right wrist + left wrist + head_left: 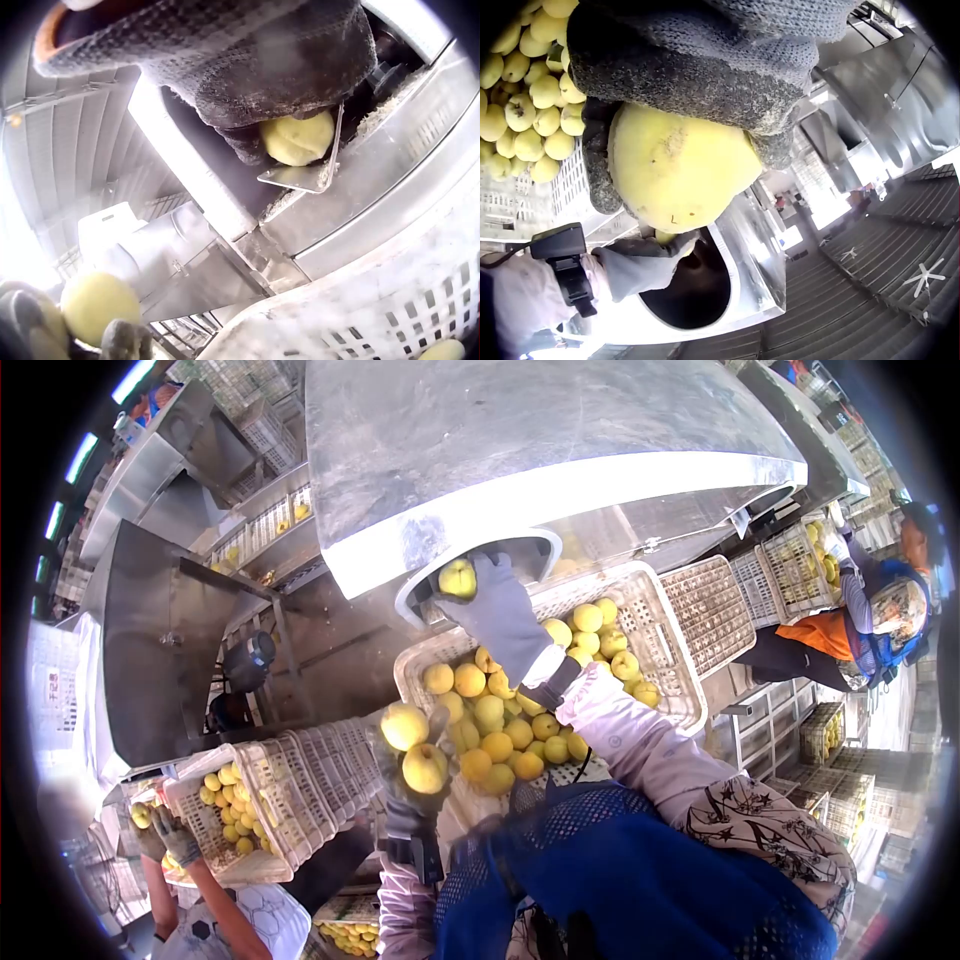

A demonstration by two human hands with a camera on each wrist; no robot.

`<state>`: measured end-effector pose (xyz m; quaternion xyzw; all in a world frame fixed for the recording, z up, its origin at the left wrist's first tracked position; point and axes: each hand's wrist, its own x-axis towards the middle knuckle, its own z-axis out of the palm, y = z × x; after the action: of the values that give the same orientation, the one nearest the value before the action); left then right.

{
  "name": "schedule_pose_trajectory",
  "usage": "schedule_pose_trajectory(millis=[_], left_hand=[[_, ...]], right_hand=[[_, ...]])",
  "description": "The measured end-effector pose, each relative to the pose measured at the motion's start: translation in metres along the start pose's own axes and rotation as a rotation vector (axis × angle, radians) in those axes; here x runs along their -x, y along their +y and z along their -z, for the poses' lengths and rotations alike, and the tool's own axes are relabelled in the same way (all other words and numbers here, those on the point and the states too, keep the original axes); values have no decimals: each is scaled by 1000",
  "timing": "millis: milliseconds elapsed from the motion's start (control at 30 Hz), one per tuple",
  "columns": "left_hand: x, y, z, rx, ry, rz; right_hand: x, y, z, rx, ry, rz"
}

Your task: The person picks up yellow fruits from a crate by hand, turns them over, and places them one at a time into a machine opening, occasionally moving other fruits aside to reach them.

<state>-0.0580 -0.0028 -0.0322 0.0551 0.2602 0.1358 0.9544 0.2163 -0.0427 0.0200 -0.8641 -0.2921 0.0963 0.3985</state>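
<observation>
Two yellow fruits [404, 727] [425, 768] sit in the left hand [408, 805], which wears a dark glove, beside the crate of fruit [688, 695]. Close up in the left wrist view, its gloved fingers curl round one large fruit [679, 166]. The right hand [497, 618], in a grey glove, reaches over the crate into the rounded opening of a metal machine [545, 538] and grips a fruit [457, 578]. In the right wrist view that fruit [298, 139] lies under the gloved fingers, beside a thin bent metal plate [300, 178] inside the opening.
A metal cabinet [150, 650] stands at the left. Lower left, another person's gloved hands [175, 838] are at a second fruit crate [285, 800]. An empty brown-stained crate [708, 605] adjoins the near crate. Another worker [880, 610] stands at the right by stacked crates.
</observation>
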Motion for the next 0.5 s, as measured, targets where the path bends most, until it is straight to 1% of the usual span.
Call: schedule_pose_trajectory(millis=[33,67,100,167,200,233,267,300,333,367,400,433,467,500], left_hand=[[0,-1,17,13,-55,29],[-3,-5,26,-15,-32,-3],[-4,-6,35,-11,-21,3],[-11,-4,19,-127,-14,1],[-14,-2,-3,-228,14,6],[-17,-2,-12,-241,-23,15],[-14,-6,-47,-238,60,11],[-15,1,-56,-472,-33,-12],[-14,-4,-58,-696,-329,-239],[-23,-7,-46,-693,-324,-248],[-40,-10,-26,-916,-244,-334],[-46,-11,-28,-1140,-161,-413],[-44,-6,-29,-1157,-201,-185],[-38,-4,-29,-1158,-202,-184]], right_hand=[[-6,-3,-6,45,41,17],[-11,-5,-6,92,79,34],[-13,-5,-2,94,71,25],[-23,-14,13,-43,5,113],[-27,-5,18,-175,-104,162],[-30,-7,36,196,-278,360],[-6,-28,66,154,-261,294],[12,-44,88,116,-232,234],[16,-2,59,-192,-214,248],[31,-3,59,-192,-222,255],[57,-5,62,-273,-313,272],[74,-5,65,-354,-401,282],[80,0,66,-352,-400,280],[85,6,66,-436,-479,289]])
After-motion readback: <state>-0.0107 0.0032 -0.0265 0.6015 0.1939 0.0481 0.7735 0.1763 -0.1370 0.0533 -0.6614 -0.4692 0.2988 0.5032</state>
